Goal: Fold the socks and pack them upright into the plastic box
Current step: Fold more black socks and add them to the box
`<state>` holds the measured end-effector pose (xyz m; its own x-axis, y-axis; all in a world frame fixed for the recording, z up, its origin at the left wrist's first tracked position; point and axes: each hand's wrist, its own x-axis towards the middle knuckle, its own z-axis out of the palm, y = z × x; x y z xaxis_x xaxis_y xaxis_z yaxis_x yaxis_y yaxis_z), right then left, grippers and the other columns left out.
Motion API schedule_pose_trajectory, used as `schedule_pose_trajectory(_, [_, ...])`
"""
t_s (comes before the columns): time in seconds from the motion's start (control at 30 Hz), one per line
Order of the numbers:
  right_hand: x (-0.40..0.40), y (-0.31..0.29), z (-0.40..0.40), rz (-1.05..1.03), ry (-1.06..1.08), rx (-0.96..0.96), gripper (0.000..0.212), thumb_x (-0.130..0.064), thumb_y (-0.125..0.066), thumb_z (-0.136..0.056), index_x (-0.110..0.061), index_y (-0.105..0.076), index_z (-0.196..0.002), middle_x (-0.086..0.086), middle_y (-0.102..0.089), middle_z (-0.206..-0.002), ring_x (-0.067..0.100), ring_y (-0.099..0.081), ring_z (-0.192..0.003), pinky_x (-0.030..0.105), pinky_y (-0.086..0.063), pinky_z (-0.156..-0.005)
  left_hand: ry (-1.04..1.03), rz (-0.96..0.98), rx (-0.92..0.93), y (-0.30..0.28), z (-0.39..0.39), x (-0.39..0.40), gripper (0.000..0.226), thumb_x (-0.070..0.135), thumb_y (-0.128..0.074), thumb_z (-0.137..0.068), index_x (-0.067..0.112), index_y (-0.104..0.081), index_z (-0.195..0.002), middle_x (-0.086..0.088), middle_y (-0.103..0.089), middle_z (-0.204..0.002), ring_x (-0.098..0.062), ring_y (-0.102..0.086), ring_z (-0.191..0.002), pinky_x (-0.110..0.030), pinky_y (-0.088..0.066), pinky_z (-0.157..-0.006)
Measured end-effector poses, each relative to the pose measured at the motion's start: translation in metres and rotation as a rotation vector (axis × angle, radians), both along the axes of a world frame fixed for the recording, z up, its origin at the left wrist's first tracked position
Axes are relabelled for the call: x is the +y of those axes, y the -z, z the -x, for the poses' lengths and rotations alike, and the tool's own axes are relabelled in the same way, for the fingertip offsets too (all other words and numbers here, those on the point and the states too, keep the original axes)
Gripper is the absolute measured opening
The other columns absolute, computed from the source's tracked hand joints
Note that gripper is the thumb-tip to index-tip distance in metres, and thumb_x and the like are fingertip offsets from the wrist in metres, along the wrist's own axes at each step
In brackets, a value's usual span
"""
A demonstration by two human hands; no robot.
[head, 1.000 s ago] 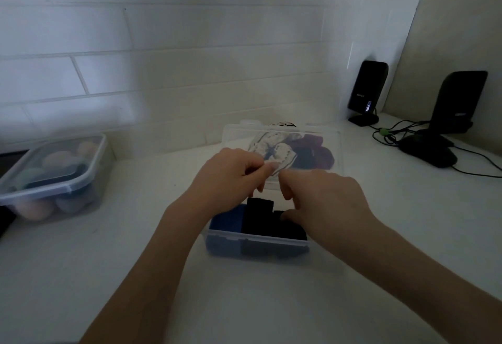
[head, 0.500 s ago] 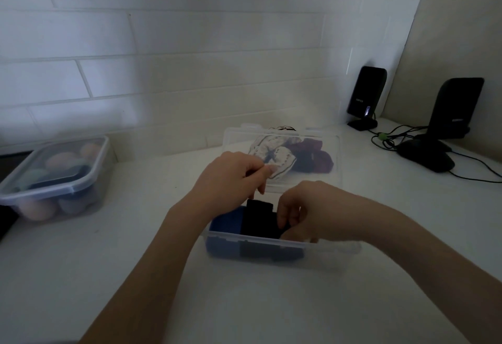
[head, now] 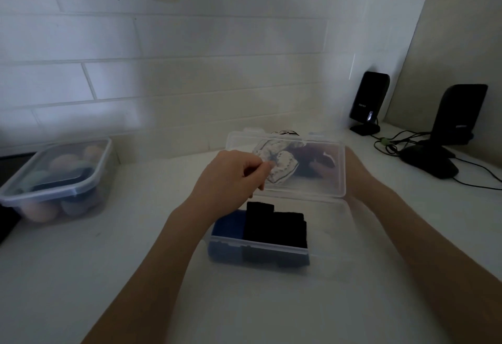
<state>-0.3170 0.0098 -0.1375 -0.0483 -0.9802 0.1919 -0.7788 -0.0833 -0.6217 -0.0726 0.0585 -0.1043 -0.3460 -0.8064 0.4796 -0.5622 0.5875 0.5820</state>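
A dim home corner, probably a desk, was suggested by white brick-pattern wall point(head: 190, 77), white tabletop point(head: 81, 276) and black speakers point(head: 368, 102).

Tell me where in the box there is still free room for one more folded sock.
The right part of the box is bare, between the black socks and the right wall. The left part is crowded: the blue sock and the black socks stand tightly together. Behind, the raised lid and the left hand narrow the way in.

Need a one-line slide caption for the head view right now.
Left hand holds the clear lid up while right hand reaches behind it; blue sock and black socks stand packed in plastic box.
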Motion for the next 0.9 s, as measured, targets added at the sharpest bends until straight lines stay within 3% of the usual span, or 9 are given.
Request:
schedule_pose_trajectory(0.07, [-0.015,0.013,-0.004,-0.090,-0.015,0.213,0.071,-0.066,-0.054,-0.069,-0.039,-0.044,-0.134,0.000,-0.052,-0.136,0.026,-0.050,-0.124,0.043,-0.042,-0.102,0.001,-0.009,0.001,0.000,0.000,0.000,0.044,0.037,-0.050,-0.092,0.018,-0.059,-0.054,0.006,-0.055,-0.046,-0.017,-0.058,-0.047,-0.027,-0.049,-0.055])
schedule_pose_trajectory(0.17, [-0.013,0.008,-0.015,-0.041,0.070,0.470,0.063,-0.063,-0.050,-0.079,-0.036,-0.042,-0.136,0.001,-0.052,-0.137,0.026,-0.047,-0.125,0.040,-0.039,-0.103,0.006,-0.011,-0.023,0.001,0.001,0.000,0.043,0.036,-0.050,-0.093,0.017,-0.060,-0.055,0.006,-0.053,-0.045,-0.018,-0.058,-0.048,-0.029,-0.049,-0.055])
schedule_pose_trajectory(0.33, [-0.002,0.001,-0.015,0.185,0.032,0.153,0.025,-0.037,-0.068,-0.076,-0.022,-0.071,-0.095,0.012,-0.067,-0.108,0.032,-0.058,-0.105,0.046,-0.043,-0.094,0.016,-0.028,-0.036,0.001,0.002,-0.001,0.043,0.036,-0.051,-0.092,0.019,-0.059,-0.054,0.007,-0.052,-0.043,-0.016,-0.057,-0.046,-0.028,-0.049,-0.053])
schedule_pose_trajectory(0.47, [-0.005,-0.003,-0.019,0.172,0.059,0.160,0.031,-0.036,-0.071,-0.076,-0.020,-0.068,-0.102,0.014,-0.065,-0.106,0.034,-0.057,-0.106,0.045,-0.044,-0.094,0.013,-0.030,-0.041,0.001,0.002,0.000,0.043,0.036,-0.051,-0.092,0.019,-0.059,-0.054,0.006,-0.054,-0.044,-0.017,-0.057,-0.047,-0.028,-0.049,-0.054])
schedule_pose_trajectory(0.57, [-0.013,-0.013,-0.013,0.126,0.090,0.181,0.028,-0.055,-0.057,-0.073,-0.028,-0.055,-0.079,0.000,-0.059,-0.082,0.030,-0.061,-0.092,0.033,-0.048,-0.071,0.011,-0.039,-0.049,0.002,0.001,-0.001,0.041,0.032,-0.051,-0.092,0.022,-0.057,-0.053,0.009,-0.053,-0.044,-0.012,-0.056,-0.045,-0.028,-0.050,-0.056])
schedule_pose_trajectory(0.63, [-0.011,-0.027,-0.007,0.175,0.040,0.000,0.019,-0.038,-0.063,-0.079,-0.021,-0.057,-0.078,-0.007,-0.054,-0.071,0.021,-0.059,-0.072,0.022,-0.046,-0.054,0.003,-0.045,-0.051,0.002,0.001,-0.001,0.041,0.032,-0.052,-0.092,0.024,-0.056,-0.052,0.012,-0.053,-0.042,-0.006,-0.053,-0.044,-0.024,-0.048,-0.054])
schedule_pose_trajectory(0.7, [-0.002,-0.040,-0.004,0.197,-0.054,-0.294,0.008,-0.013,-0.066,-0.083,-0.015,-0.059,-0.086,-0.003,-0.061,-0.074,0.016,-0.058,-0.065,0.014,-0.048,-0.054,-0.003,-0.046,-0.047,0.002,0.001,0.000,0.042,0.033,-0.051,-0.092,0.021,-0.057,-0.052,0.010,-0.053,-0.042,-0.010,-0.054,-0.045,-0.025,-0.048,-0.053])
schedule_pose_trajectory(0.9, [0.005,-0.070,-0.008,0.312,-0.026,-0.910,0.008,-0.015,-0.060,-0.090,-0.012,-0.054,-0.095,0.003,-0.067,-0.083,0.005,-0.069,-0.068,0.021,-0.055,-0.060,-0.012,-0.041,-0.056,0.001,0.002,0.001,0.043,0.038,-0.050,-0.092,0.018,-0.060,-0.055,0.002,-0.057,-0.048,-0.020,-0.059,-0.049,-0.030,-0.050,-0.054])
